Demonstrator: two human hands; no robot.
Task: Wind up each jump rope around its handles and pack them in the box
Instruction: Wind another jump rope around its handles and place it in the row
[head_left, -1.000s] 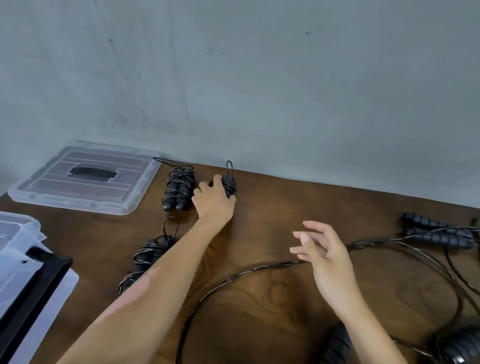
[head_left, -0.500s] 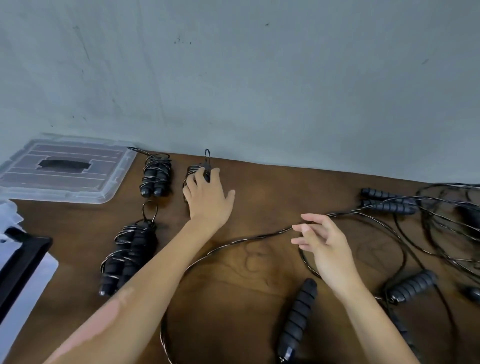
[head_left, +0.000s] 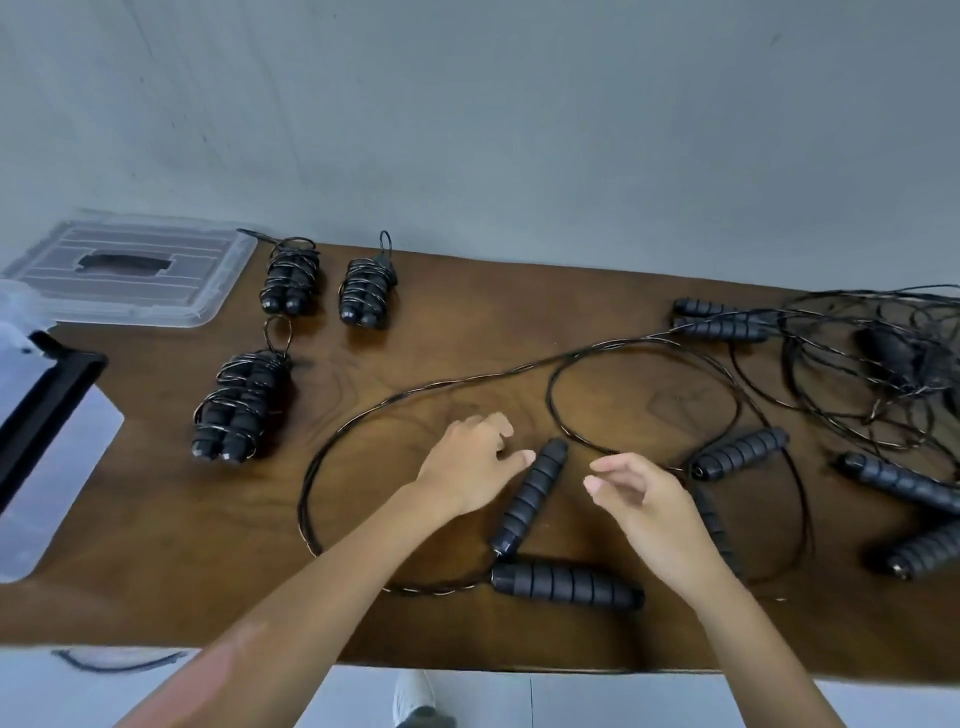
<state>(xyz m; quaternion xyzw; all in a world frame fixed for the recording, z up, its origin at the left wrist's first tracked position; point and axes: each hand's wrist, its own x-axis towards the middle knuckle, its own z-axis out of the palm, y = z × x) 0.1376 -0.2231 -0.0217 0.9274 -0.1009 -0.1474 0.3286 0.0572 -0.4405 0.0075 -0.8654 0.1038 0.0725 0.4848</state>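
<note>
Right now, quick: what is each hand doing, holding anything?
Left hand: open, holds nothing, fingers close beside the loose handle.
Right hand: open, fingers loosely curled, holds nothing.

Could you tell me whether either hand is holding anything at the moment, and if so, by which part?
Nothing is held. The left hand and right hand hover open on either side of a loose handle.

The clear plastic box (head_left: 36, 415) is cut off by the left edge. A tangle of rope (head_left: 883, 364) and two handles (head_left: 930, 545) are cropped at the right edge. One handle (head_left: 712, 519) is partly hidden behind the right hand (head_left: 644, 499).
</note>
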